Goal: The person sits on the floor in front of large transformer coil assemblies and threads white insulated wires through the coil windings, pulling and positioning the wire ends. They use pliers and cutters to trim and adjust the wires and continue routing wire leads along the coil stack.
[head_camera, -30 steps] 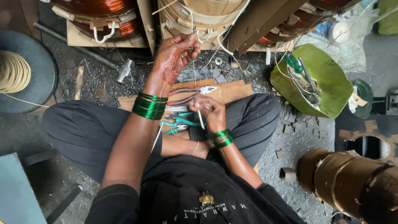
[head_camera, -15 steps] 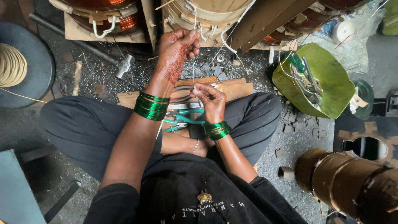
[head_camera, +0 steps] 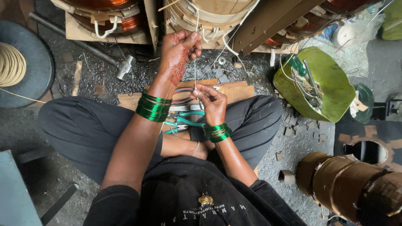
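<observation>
Thin pale wire [head_camera: 195,73] was hard to trace; it ran as a near-vertical line between the two hands, and its ends were lost inside the fingers. Left hand [head_camera: 178,52] was raised toward the coil [head_camera: 209,16], thumb and fingers pinched shut on the wire's upper end. Right hand [head_camera: 211,102] sat lower, just above the lap, fingers curled and pinching the wire's lower end; exact fingertip contact was hidden by the knuckles. Green bangles [head_camera: 154,106] sat on both wrists. Teal pliers [head_camera: 184,122] lay on the lap, partly covered by the left forearm and right wrist. Board [head_camera: 234,90] under the hands was mostly hidden by arms and knees. Coil was cut off by the top edge. Hammer [head_camera: 125,67] lay on the gritty floor left of the hands. Green bucket [head_camera: 331,83] with tools stood well apart to the right.
</observation>
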{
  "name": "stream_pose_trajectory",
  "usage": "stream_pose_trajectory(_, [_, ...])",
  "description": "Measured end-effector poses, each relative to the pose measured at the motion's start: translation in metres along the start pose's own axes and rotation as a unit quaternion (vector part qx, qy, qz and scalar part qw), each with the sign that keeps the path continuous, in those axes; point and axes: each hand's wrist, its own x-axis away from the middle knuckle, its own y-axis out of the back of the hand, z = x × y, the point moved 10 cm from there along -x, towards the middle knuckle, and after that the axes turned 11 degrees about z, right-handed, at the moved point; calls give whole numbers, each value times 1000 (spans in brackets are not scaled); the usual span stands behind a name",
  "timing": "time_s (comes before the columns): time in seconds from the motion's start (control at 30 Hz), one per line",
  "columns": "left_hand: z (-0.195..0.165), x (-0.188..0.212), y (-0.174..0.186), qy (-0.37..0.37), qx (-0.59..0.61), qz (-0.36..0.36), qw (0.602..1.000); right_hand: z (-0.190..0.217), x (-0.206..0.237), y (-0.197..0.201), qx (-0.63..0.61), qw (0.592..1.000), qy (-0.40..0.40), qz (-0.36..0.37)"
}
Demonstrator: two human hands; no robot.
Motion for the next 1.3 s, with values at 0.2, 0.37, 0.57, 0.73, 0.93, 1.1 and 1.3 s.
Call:
stream_pose_trajectory(0.2, [-1,2,-5,1,16,-17,1000,-1,-15,7,-57,998,10,-14])
stream_pose_trajectory(0.37, [10,0,5,58,-6,-54,997,16,-66,10,-102,993,61,2])
stream_pose_trajectory(0.57, [-1,-9,1,-49,-22,-36,998,43,-119,7,-146,980,134,35])
stream_pose_trajectory(0.73, [-15,-1,-4,-70,-84,-26,994,44,-131,0,-159,976,144,51])
stream_pose_trajectory(0.93, [-21,2,-11,-63,-115,-22,991,42,-130,1,-154,979,124,40])
stream_pose_trajectory(1.1, [-19,1,-6,-65,-139,-75,985,52,-114,-1,30,993,84,83])
stream_pose_trajectory(1.3, [-28,0,-18,-64,-75,-91,991,53,-112,-5,35,995,39,90])
